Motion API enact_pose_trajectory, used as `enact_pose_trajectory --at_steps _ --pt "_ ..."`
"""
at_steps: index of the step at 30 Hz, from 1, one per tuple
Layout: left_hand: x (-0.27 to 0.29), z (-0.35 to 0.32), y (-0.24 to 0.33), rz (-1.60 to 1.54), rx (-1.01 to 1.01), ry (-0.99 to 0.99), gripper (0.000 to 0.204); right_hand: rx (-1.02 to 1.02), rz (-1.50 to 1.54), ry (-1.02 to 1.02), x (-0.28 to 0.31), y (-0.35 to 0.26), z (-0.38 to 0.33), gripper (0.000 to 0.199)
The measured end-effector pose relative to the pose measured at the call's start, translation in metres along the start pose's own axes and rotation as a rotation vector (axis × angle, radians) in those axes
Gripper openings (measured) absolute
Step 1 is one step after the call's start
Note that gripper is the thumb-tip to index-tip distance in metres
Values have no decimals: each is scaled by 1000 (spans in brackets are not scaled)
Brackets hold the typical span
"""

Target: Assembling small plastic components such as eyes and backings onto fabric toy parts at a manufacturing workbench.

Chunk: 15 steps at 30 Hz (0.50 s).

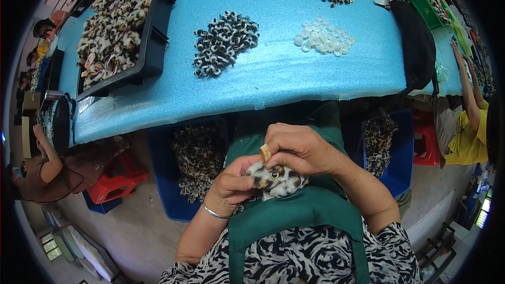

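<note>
Spotted fur piece (286,185), held near, off the worktop (210,94)!
Left grip (231,183) pinches its left end, seemingly steadying it; right grip (301,147) crowds the yellow eye (274,175), exact hold hidden; far right, clear discs (324,37) lie loose, likely for easy reach.

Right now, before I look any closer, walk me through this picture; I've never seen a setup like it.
There is no machine here, just a person's two bare hands. A wide fisheye camera on the head looks down, so straight edges bend toward the rim. The left hand grips a spotted furry piece with a yellow-rimmed eye; the right hand's bent fingers are at its upper edge. Ahead, on a blue table, lie a pile of black-and-white pieces, some translucent discs and a black tray of similar fur.
</note>
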<state>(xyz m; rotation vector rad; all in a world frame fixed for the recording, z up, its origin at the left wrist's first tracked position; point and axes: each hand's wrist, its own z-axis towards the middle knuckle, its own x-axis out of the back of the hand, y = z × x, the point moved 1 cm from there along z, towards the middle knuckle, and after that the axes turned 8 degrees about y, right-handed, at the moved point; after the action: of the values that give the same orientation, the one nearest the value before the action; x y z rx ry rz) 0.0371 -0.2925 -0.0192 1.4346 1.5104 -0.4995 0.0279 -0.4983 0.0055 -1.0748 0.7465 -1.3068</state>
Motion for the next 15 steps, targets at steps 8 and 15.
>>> enact_pose_trajectory --at_steps 8,15 --pt "4 -7 4 91 -100 74 71 -55 145 -41 2 -3 16 11" --pt "13 -2 -4 195 -97 145 62 -51 18 -49 4 -1 17 7"
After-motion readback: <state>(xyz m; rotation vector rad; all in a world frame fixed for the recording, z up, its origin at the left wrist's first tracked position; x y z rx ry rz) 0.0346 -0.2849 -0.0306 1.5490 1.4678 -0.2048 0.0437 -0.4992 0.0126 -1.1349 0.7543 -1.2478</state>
